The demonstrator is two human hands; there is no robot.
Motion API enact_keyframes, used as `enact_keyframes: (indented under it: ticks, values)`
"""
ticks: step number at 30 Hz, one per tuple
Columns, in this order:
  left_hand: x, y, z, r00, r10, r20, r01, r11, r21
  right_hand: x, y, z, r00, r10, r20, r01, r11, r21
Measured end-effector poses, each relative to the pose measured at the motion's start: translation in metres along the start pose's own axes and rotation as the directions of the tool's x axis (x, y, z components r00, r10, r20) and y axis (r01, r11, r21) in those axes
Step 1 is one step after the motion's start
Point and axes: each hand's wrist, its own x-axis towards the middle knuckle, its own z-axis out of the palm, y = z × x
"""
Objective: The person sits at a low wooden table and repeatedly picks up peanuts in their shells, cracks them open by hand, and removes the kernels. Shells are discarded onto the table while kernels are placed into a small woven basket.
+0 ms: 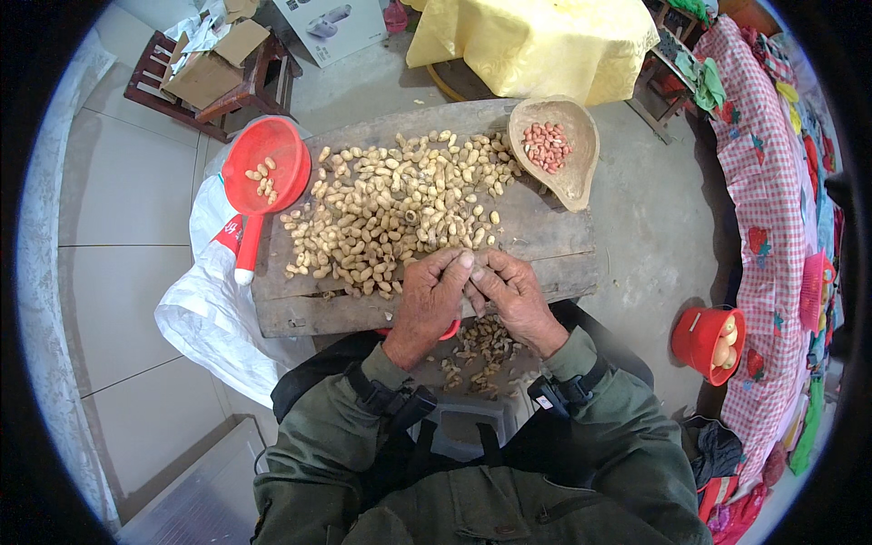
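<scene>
My left hand (432,300) and my right hand (514,296) meet over the near edge of a worn wooden board (565,238). Thumbs and fingertips of both hands are pinched together around something small that they mostly hide; I cannot tell what it is. Beyond them, unshelled peanuts (381,211) lie spread across the board. A gourd scoop (579,143) at the board's far right holds shelled red peanut kernels (545,146). On the left, a red plastic strainer (300,157) with a handle holds several unshelled peanuts (262,178). Broken shells (487,351) lie below my hands.
A white woven sack (211,327) hangs at the board's left. A red bucket (691,334) of roundish produce stands on the floor at right, beside a checked cloth (749,184). Behind are a yellow-draped table (545,41) and a wooden chair (238,95) bearing a cardboard box (204,71).
</scene>
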Motion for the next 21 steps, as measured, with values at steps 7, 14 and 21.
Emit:
enact_keyframes:
  ticks: [7,14,21]
  values:
    - [-0.001,-0.014,0.005,0.997,0.025,-0.069,-0.024,1.0,0.015,-0.003,0.003,0.005,0.999,-0.002,-0.043,0.001,1.0,-0.011]
    - [-0.004,-0.015,0.005,0.993,-0.091,-0.071,0.073,0.973,-0.22,-0.002,0.001,0.006,0.999,0.037,0.012,-0.039,0.943,0.33]
    - [-0.005,-0.008,0.012,0.992,-0.091,-0.089,0.075,0.982,-0.173,-0.001,-0.008,0.004,0.999,0.048,0.014,-0.05,0.944,0.326]
